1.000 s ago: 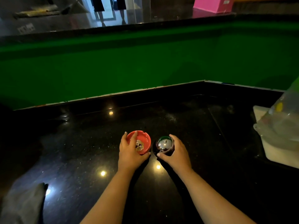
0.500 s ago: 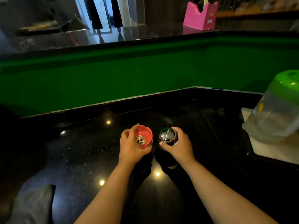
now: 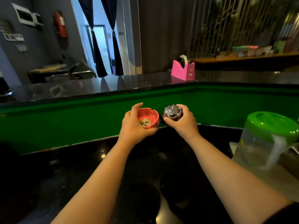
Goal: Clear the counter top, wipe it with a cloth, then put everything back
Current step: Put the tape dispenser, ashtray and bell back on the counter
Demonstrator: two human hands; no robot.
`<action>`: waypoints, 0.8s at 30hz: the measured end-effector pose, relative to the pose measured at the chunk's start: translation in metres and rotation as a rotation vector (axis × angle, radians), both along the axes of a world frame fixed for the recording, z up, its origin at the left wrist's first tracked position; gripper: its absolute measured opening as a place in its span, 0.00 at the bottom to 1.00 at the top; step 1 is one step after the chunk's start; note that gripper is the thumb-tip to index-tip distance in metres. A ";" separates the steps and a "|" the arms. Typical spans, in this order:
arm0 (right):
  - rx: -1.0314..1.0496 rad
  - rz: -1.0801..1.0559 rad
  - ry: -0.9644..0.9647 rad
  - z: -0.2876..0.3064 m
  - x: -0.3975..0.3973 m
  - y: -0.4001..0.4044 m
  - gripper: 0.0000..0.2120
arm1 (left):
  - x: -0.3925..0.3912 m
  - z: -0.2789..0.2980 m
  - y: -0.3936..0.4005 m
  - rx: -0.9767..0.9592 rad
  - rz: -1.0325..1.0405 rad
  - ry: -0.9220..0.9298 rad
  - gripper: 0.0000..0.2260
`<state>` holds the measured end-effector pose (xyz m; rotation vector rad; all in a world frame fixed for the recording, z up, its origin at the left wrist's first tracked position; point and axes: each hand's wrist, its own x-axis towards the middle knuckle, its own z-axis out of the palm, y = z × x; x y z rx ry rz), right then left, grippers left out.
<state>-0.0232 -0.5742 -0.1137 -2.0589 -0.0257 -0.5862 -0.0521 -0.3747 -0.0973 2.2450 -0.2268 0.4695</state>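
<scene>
Red ashtray [image 3: 148, 118] held in left hand [image 3: 134, 125], grip clamped around its rim and side, raised above the black table [image 3: 145, 167]. Chrome bell [image 3: 172, 112] held in right hand [image 3: 182, 121], fingers curled over its dome, likewise raised. Green-lidded jug [image 3: 265, 139] stands at right. Pink tape dispenser [image 3: 183, 69] sits on the far ledge.

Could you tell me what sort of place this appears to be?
Probably a bar or reception counter in some venue. The hands hold a red ashtray and a chrome call bell above a black polished counter, with a pink tape dispenser on the raised ledge behind.
</scene>
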 end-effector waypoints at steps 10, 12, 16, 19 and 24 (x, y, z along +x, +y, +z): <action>-0.003 0.085 -0.077 0.101 0.126 -0.019 0.35 | 0.113 0.102 -0.013 -0.012 0.063 -0.029 0.39; -0.018 0.099 -0.050 0.110 0.150 -0.019 0.35 | 0.135 0.106 -0.016 -0.008 0.078 -0.022 0.40; -0.057 0.135 0.040 0.117 0.192 -0.019 0.36 | 0.171 0.105 -0.023 -0.032 0.114 -0.011 0.42; -0.065 0.164 0.083 0.116 0.215 -0.019 0.34 | 0.192 0.098 -0.026 -0.052 0.136 -0.002 0.43; -0.119 0.193 0.156 0.104 0.241 -0.022 0.39 | 0.212 0.090 -0.032 -0.071 0.177 -0.017 0.42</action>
